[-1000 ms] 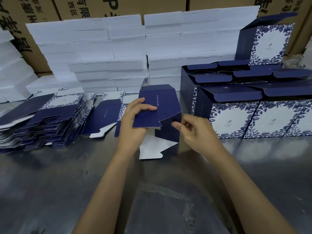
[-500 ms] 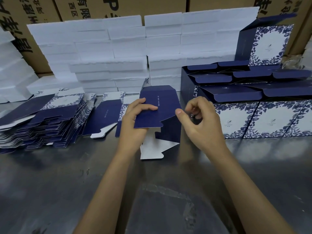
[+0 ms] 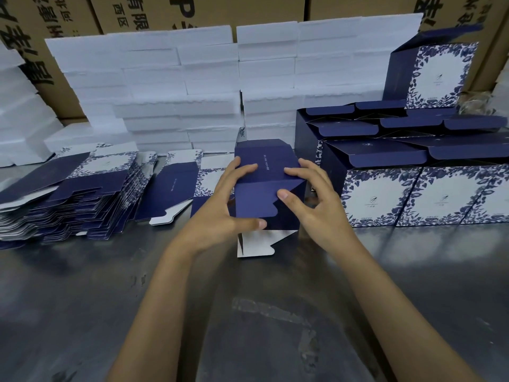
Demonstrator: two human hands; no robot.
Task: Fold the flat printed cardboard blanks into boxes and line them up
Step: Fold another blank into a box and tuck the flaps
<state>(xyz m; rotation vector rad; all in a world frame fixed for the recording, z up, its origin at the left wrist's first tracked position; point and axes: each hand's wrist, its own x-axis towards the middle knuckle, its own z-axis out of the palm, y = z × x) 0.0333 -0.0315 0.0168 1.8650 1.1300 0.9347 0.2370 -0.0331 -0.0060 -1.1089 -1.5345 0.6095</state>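
Observation:
A navy cardboard box (image 3: 264, 194), half folded, stands on the metal table (image 3: 248, 312) in the middle, with a white flap lying out toward me at its base. My left hand (image 3: 223, 208) grips its left side, thumb on the near face and fingers on the top panel. My right hand (image 3: 311, 199) holds its right side, thumb on the near flap and fingers on the top panel. A fanned stack of flat printed blanks (image 3: 68, 197) lies at the left. Folded blue-and-white floral boxes (image 3: 413, 172) stand in rows at the right.
More flat blanks (image 3: 176, 191) lie just left of the held box. White foam blocks (image 3: 176, 86) are piled along the back, with brown cartons (image 3: 220, 9) behind them. One folded box (image 3: 438, 70) stands on top of the rows at the right.
My right hand has come in from the side and taken hold of the box's right edge. The blank has been squared up from a slanted sheet into a box shape.

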